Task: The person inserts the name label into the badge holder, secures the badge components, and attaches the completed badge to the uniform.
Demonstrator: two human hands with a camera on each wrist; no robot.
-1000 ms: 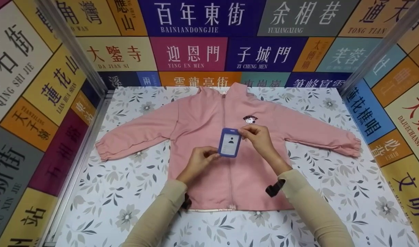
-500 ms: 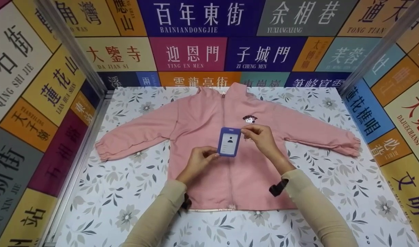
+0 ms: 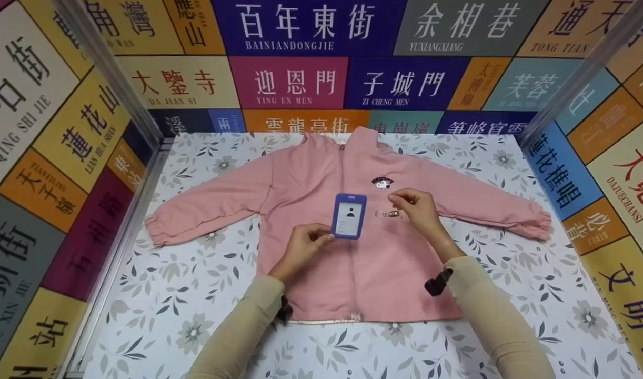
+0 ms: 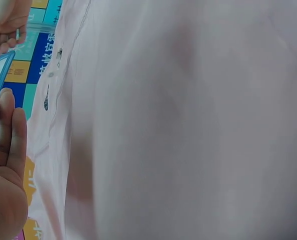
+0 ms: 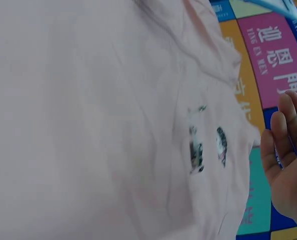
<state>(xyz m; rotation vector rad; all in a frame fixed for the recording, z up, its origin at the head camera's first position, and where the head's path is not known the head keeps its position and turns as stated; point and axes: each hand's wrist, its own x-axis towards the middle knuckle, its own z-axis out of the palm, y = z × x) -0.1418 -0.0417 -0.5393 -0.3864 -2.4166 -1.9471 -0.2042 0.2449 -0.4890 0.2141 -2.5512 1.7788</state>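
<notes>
A: Shall we start at the left, over at 9 o'clock?

B: There we have one sleeve [image 3: 211,202] of the pink jacket [image 3: 300,205], laid out on the patterned surface [image 3: 158,295]. Reaching in from 7 o'clock is our left hand [image 3: 304,245], thumb and fingers pinching the blue badge [image 3: 349,217] at its 7 o'clock corner

A: And where do we place the badge itself?

B: Near the middle of the head view, raised above the jacket's zip [image 3: 352,273], its slotted end towards 12 o'clock and its printed face towards us

A: Going right, what has just changed?

B: Our right hand [image 3: 419,208] has come away. Half a second ago its fingertips were at the badge's 1 o'clock corner; now they are apart from it, off towards 2 o'clock, and more of the chest lettering [image 3: 391,214] shows at 3 o'clock

A: How do those fingers lie?

B: Relaxed, with thumb and forefinger tips close together and nothing visible between them; whether those tips touch, we cannot tell

A: What does that mean for the work?

B: We judge that the left hand alone now bears the badge, so any steadiness depends on that one-corner pinch, while the right looks free
</notes>
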